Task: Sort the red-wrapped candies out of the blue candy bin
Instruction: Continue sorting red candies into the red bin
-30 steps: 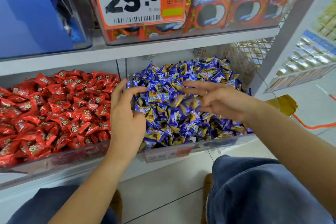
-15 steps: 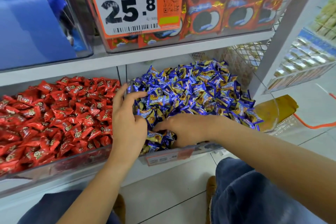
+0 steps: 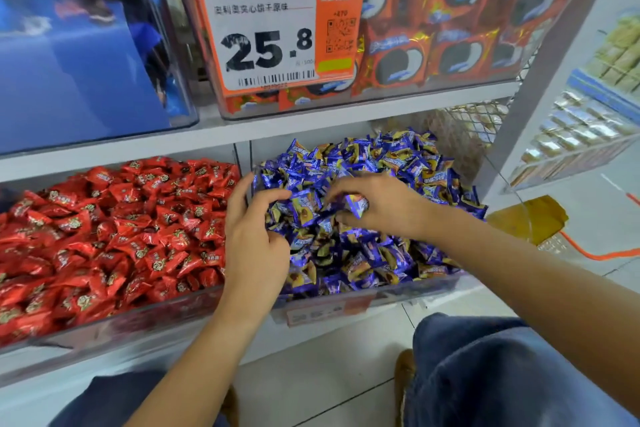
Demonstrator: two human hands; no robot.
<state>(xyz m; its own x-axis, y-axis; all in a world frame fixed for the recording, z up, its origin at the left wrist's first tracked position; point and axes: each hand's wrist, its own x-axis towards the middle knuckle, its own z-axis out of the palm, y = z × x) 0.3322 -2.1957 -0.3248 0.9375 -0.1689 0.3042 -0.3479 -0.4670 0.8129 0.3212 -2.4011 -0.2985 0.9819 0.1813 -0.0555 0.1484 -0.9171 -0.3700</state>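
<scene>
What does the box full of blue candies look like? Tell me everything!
The blue candy bin is a clear plastic box on the lower shelf, right of the bin of red candies. It is heaped with shiny blue-and-gold wrapped candies; no red ones show on top. An orange label is stuck on its front wall. The left hand rests at its left edge, fingers in the pile, and the right hand pinches a blue candy.

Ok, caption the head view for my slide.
Both hands, left hand and right hand, rummage the blue-wrapped candies beside the red-wrapped candies.
</scene>
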